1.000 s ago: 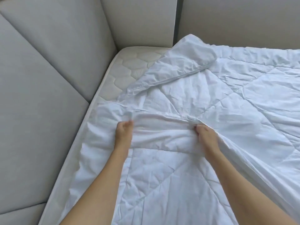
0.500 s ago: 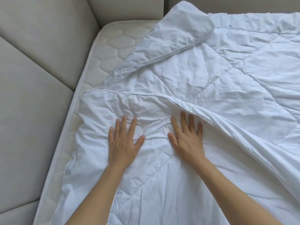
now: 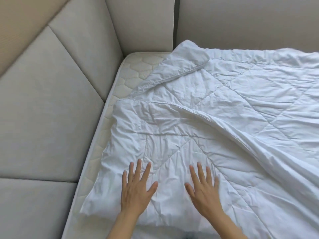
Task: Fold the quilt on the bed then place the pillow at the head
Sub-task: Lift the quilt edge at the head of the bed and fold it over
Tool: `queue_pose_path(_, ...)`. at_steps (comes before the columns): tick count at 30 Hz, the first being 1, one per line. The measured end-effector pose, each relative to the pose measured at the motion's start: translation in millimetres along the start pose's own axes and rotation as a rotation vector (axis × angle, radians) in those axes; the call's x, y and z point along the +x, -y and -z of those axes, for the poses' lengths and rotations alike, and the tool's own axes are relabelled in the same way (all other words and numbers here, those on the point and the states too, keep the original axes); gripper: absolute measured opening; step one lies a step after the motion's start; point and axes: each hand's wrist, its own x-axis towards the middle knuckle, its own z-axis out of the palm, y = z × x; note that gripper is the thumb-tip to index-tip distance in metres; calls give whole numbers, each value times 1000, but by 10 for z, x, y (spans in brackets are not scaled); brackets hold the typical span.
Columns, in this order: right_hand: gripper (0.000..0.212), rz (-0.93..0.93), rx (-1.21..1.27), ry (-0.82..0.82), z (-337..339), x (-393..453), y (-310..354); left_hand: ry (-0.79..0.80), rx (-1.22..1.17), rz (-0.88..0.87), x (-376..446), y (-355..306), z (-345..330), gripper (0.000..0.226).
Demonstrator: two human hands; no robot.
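A white quilted quilt [image 3: 233, 107] covers most of the bed, wrinkled, with a near layer folded over onto the rest. Its far left corner is flipped back in a rounded flap [image 3: 186, 64]. My left hand [image 3: 136, 190] lies flat on the folded near layer, fingers spread, holding nothing. My right hand [image 3: 204, 190] rests flat beside it, a hand's width to the right, fingers also apart. A raised fold edge runs diagonally from the middle to the right of my hands. No pillow is in view.
The cream mattress [image 3: 120, 87] with a hexagon pattern shows bare along the left edge and far left corner. A padded beige headboard wall [image 3: 51, 104] stands along the left. Another beige panel [image 3: 241, 23] backs the far side.
Both hands let go of the pinched quilt edge, opened flat and slid back toward me across the folded layer, which now lies flatter.
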Motion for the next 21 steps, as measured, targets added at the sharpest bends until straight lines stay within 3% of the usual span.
queue_pose_path(6, 74, 88, 108, -333, 1469, -709, 611, -260, -113, -39, -273, -382, 1666, 73)
queue_pose_path(13, 75, 157, 127, -595, 2561, -2198, 872, -565, -174, -158, -1220, -735, 3300, 77)
queue_pose_path(21, 76, 165, 134, -772, 3155, -3530, 664, -721, -238, -257, -2083, -1301, 4058, 78)
